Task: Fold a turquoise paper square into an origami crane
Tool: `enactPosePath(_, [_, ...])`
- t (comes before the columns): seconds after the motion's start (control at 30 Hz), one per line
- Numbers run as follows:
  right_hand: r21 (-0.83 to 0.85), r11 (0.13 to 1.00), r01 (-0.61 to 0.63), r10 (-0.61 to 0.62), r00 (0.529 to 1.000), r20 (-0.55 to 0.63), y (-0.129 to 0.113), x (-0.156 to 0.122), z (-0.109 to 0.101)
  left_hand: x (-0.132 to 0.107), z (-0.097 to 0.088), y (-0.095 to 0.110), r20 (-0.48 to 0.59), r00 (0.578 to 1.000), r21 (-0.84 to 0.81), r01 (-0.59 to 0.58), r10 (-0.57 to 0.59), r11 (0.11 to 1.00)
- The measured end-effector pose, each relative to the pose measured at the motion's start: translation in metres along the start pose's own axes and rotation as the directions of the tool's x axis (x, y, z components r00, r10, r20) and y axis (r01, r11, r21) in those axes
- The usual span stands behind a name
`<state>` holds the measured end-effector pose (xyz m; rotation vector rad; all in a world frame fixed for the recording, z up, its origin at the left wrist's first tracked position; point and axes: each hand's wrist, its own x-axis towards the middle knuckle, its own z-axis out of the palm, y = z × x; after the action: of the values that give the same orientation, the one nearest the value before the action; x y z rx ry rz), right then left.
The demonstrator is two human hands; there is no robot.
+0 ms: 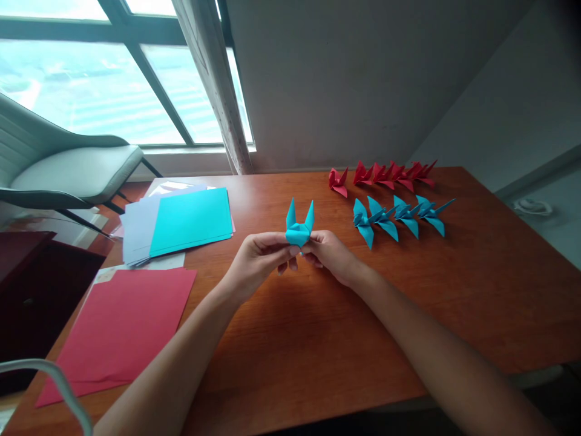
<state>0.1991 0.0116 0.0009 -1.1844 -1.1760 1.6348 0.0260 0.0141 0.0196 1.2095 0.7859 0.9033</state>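
Note:
A partly folded blue origami crane (298, 235) is held above the middle of the table, two narrow points sticking up from it. My left hand (263, 251) pinches its left side between thumb and fingers. On the other side, my right hand (329, 254) grips the paper with its fingertips. Part of the lower paper is hidden behind my fingers. To the right lies a row of several finished blue paper cranes (384, 219), wings spread. Behind them stands a row of several red paper cranes (381, 174).
Blue paper sheets (193, 221) lie on pale sheets (138, 233) at the table's left. Nearer me is a stack of red paper (129, 321). The wooden table (290, 363) reaches the wall. A chair (77, 169) stands by the window, and a grey curved tube (59, 378) is at lower left.

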Motion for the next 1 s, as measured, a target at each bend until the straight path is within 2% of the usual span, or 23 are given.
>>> enactPosePath(0.2, [-0.019,1.000,0.000,0.001,0.998,0.058,0.0008,-0.0004,-0.0019,0.0005,0.0002,-0.0026,-0.020,1.000,-0.011,-0.020,0.020,1.000])
enactPosePath(0.3, [-0.005,1.000,0.005,-0.005,0.997,0.072,0.0013,-0.0003,-0.0021,0.0003,0.0006,-0.0030,0.007,1.000,-0.004,-0.019,0.019,1.000])
enactPosePath(0.5, [0.060,0.996,0.058,-0.062,0.995,0.073,0.0018,0.0006,-0.0026,-0.0008,0.0013,-0.0018,0.083,0.995,0.042,0.053,-0.057,0.998])
enactPosePath(0.73, [0.086,0.993,0.086,-0.091,0.994,0.053,0.0032,0.0012,-0.0014,-0.0032,0.0013,-0.0009,0.100,0.987,0.134,0.109,-0.122,0.985])
enactPosePath(1.0, [0.084,0.995,0.051,-0.046,0.997,-0.066,-0.0025,-0.0006,-0.0003,-0.0026,0.0077,0.0061,0.149,0.989,0.117,-0.023,0.005,0.993])
